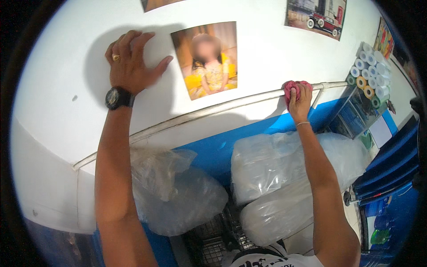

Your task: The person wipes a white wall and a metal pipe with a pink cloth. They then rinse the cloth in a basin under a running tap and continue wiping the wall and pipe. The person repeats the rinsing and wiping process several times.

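My right hand (pixel 300 103) is closed round a red cloth (pixel 291 85), pressing it onto the pale pipe (pixel 249 99) that runs along the wall. Up at the left, my left hand (pixel 131 60) rests against the white wall (pixel 258 58) with its fingers apart and slightly bent. It wears a ring and, at the wrist, a black watch (pixel 118 98). Just right of that hand, a photo print (pixel 209 62) of a person in yellow hangs on the wall. The part of the pipe behind my left forearm is hidden.
Below the pipe, large clear plastic bags (pixel 267 164) and a greyish bag (pixel 178 200) are piled against the blue lower wall (pixel 209 149). Several rolls (pixel 369 71) are stacked on a glass cabinet (pixel 356 113) at right. A picture of a red car (pixel 318 18) hangs above.
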The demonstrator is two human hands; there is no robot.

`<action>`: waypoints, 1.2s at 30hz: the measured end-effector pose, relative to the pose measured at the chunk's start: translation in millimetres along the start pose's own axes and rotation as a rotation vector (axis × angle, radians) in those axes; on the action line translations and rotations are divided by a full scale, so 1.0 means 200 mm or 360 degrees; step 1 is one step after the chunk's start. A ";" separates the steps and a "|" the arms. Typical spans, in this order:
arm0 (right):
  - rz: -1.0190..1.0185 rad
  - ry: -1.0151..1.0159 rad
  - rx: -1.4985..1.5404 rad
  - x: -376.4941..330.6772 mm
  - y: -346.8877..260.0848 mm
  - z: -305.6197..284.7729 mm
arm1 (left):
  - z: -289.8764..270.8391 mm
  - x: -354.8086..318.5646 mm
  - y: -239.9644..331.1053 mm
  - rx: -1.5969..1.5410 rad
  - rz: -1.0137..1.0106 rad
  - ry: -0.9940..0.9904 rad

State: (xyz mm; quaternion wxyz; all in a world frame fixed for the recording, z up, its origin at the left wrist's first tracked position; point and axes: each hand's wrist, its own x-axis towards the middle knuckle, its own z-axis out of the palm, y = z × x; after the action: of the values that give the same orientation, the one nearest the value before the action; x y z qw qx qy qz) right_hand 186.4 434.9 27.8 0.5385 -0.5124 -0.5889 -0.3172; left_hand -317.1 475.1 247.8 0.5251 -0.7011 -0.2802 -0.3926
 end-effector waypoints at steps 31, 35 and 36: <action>-0.0327 -0.0213 0.0459 -0.06 -0.99 0.16 | -0.03 0.03 0.03 0.0043 -0.0256 -0.0044; -0.0624 -0.0788 0.0401 0.09 -0.56 0.03 | -0.04 0.04 0.03 0.0056 -0.0227 -0.0020; -0.0632 -0.0909 0.0460 0.16 -0.39 0.02 | -0.03 0.04 0.03 0.0067 -0.0198 0.0001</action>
State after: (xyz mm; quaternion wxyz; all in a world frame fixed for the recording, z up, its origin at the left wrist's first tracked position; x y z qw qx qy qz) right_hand 115.3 426.6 70.5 0.3472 -0.3748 -0.8419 -0.1735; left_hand -308.9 466.7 253.0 0.5144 -0.6710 -0.3314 -0.4187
